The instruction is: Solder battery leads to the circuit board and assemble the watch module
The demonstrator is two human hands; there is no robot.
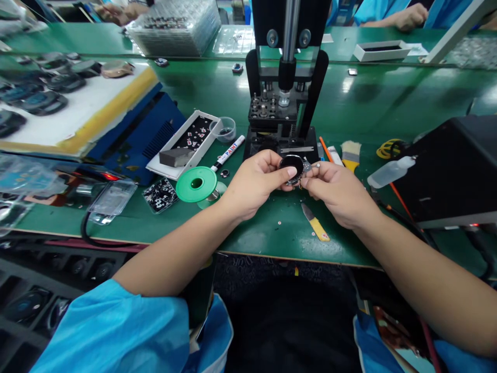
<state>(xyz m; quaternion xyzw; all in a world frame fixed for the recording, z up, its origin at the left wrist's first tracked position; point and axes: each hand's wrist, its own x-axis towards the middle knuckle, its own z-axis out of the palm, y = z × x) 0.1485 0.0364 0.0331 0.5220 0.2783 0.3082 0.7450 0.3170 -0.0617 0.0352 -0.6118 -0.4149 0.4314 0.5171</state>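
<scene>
A: In the head view, where does the watch (292, 168) lie from the hands?

B: Between them, up off the worktop (252, 238), in front of the black press (267, 120). It looks like a round, dark-faced watch, its face turned up towards the person.

A: Which hand is nearer?

B: The left hand (252, 186) has it, with the thumb laid over the near left part of the rim and the fingers curled round the far left side. The right hand (344, 194) comes in from the other side, its fingertips close against the right rim.

A: Is the right one gripping anything?

B: Its thumb and forefinger are drawn in narrow by a small shiny fitting (306, 166) that sticks out there. Whether they pinch it, nobody could say from this angle.

A: And the long axis?

B: The face is round, so it gives none. The fitting is what sets a direction: it points from the rim towards the person's right hand, roughly along the worktop's near edge.

A: Anything close underneath?

B: A yellow-handled knife (316, 225) lies between the watch and that near edge, a little to the right, blade end towards the press and handle slanting to the near right.
</scene>
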